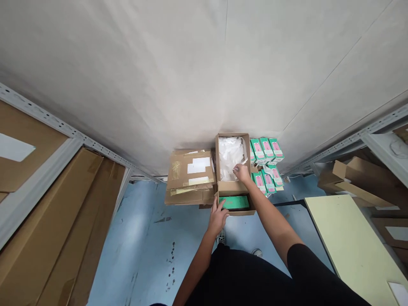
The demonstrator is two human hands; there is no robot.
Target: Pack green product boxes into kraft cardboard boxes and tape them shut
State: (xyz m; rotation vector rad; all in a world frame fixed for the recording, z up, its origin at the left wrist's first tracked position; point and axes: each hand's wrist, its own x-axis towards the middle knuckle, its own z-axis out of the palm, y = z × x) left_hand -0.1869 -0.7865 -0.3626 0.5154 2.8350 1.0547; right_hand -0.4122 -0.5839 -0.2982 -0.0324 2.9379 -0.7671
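Observation:
A brown cardboard box [234, 186] stands against the wall, with crumpled white packing material [228, 155] filling its larger section. My right hand [242, 173] reaches in over its right side, fingers pinched on a bit of this white material. A white strip [245, 161] sticks up just beyond the fingers. Closer to me, a green box [234, 202] lies in a smaller open cardboard box [242, 213]. My left hand [218, 217] grips this box at its near left corner, fingertips by the green box's end.
Flattened cardboard [178, 182] with white labels is stacked on the left. Several green and pink boxes [266, 148] stand in two rows on the right. Shelving [72, 135] with large cartons runs along the left; more cartons [366, 182] and a pale yellow tabletop [350, 238] are at right.

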